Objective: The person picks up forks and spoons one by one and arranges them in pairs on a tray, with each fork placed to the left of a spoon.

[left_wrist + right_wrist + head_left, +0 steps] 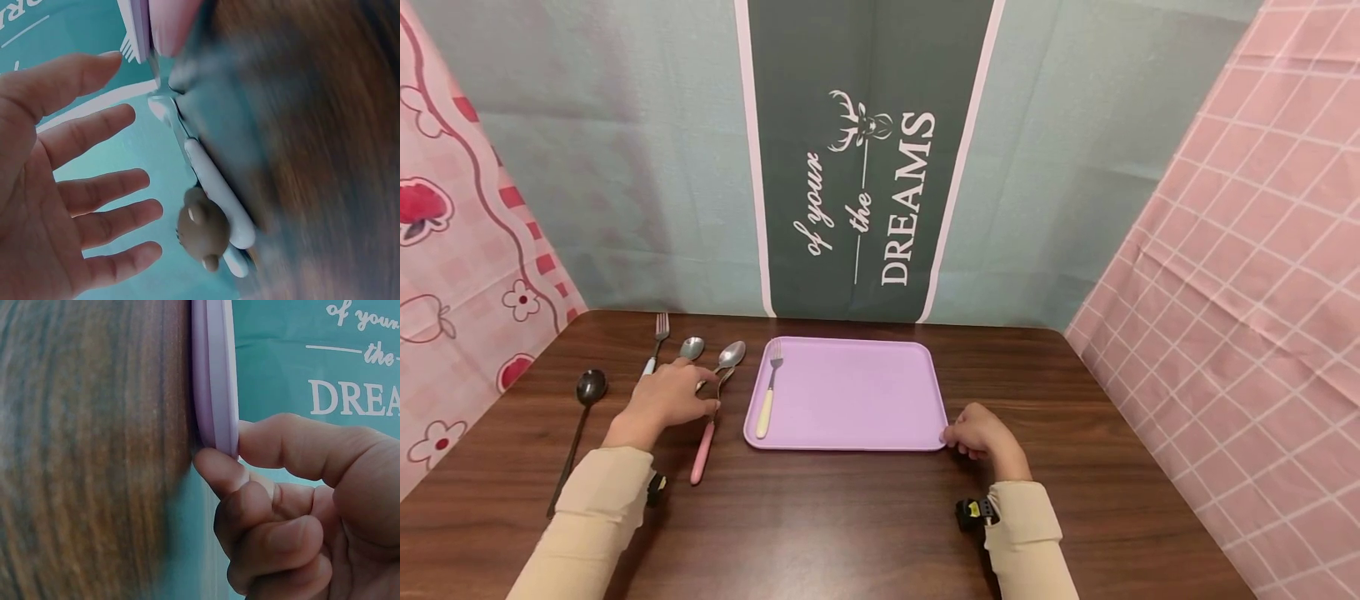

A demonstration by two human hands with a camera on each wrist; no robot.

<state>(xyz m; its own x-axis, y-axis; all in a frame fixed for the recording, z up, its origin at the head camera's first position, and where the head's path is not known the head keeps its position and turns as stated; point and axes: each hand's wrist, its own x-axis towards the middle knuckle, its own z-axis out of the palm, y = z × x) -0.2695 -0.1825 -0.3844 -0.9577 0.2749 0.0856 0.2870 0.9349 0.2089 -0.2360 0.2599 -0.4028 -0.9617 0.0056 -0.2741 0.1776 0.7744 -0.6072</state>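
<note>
A purple tray (857, 396) lies on the table, with a cream-handled fork (764, 414) along its left side. My right hand (981, 433) pinches the tray's near right corner between thumb and curled index finger, plain in the right wrist view. Over the cutlery left of the tray hovers my left hand (666, 396), its fingers spread and holding nothing in the left wrist view. Around it lie a pink-handled utensil (702, 457), two metal spoons (732, 354) and a fork (662, 327). A brown bear figure (203, 230) sits by a white handle (220, 197). The left hand partly covers these pieces.
A long dark ladle-like spoon (591, 387) lies at the far left, beside my left forearm. The wooden table (842, 525) is bordered by a printed cloth (1030, 167) at the back and a pink checked cloth (1247, 275) on the right.
</note>
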